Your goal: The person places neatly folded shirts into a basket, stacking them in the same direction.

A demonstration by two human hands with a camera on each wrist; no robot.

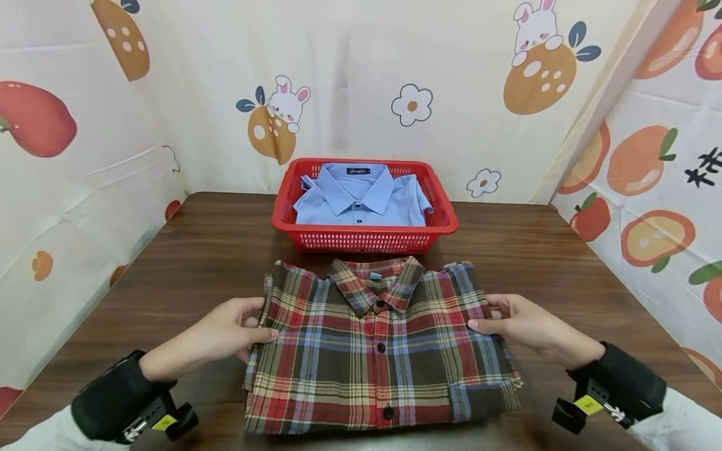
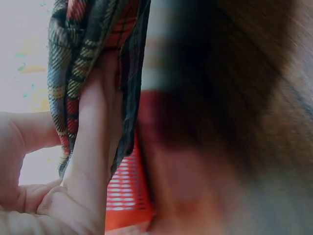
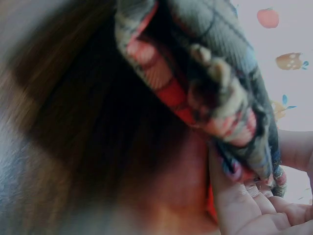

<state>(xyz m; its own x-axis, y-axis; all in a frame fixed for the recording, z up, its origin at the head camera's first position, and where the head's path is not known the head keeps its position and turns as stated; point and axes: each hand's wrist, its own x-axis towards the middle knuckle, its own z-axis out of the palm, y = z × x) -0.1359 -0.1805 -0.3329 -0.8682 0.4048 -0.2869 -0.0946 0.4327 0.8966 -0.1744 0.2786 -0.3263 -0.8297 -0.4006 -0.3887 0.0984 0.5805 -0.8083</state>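
Note:
A folded plaid shirt (image 1: 338,357) in red, dark green, cream and blue is in front of me, collar toward the basket. My left hand (image 1: 239,326) grips its left side, thumb on top and fingers beneath. On the opposite side my right hand (image 1: 516,322) pinches the shirt the same way. In the left wrist view the fingers (image 2: 93,142) reach between layers of the plaid cloth. The right wrist view shows bunched folds of the shirt (image 3: 210,73) beside my thumb and fingers. Whether the shirt's lower edge touches the table cannot be made out.
A red plastic basket (image 1: 366,239) stands behind the shirt at the back of the brown wooden table (image 1: 225,238). Inside it lies a folded light-blue collared shirt (image 1: 361,210). Printed cloth (image 1: 350,75) hangs behind the table and along both sides.

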